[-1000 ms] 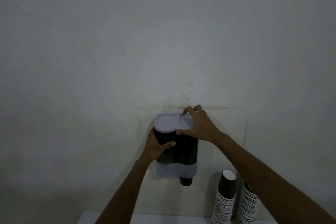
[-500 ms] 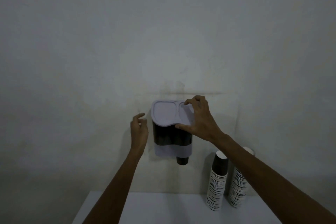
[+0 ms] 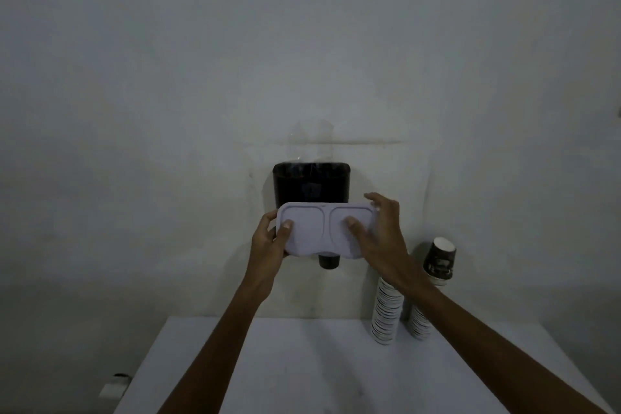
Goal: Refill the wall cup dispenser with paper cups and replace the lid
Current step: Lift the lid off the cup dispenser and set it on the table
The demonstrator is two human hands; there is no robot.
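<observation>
A dark cup dispenser (image 3: 311,183) hangs on the wall with its top uncovered; a black cup bottom (image 3: 328,261) pokes out below it. In front of it I hold the pale lilac two-lobed lid (image 3: 322,228), tilted toward me. My left hand (image 3: 270,242) grips its left end, thumb on top. My right hand (image 3: 381,235) grips its right end, thumb pressed on the right lobe. Two tall stacks of striped paper cups (image 3: 386,314) stand on the white table at the right, against the wall.
The white table (image 3: 302,370) lies below the dispenser, its left edge near a small white fitting (image 3: 112,388) lower left. The right cup stack (image 3: 438,264) has its top cup leaning right. The plain wall fills the upper view.
The lid has come off the dispenser and is lower, in front of it. My left hand moved from beside the dispenser onto the lid's left end. The view tilted down.
</observation>
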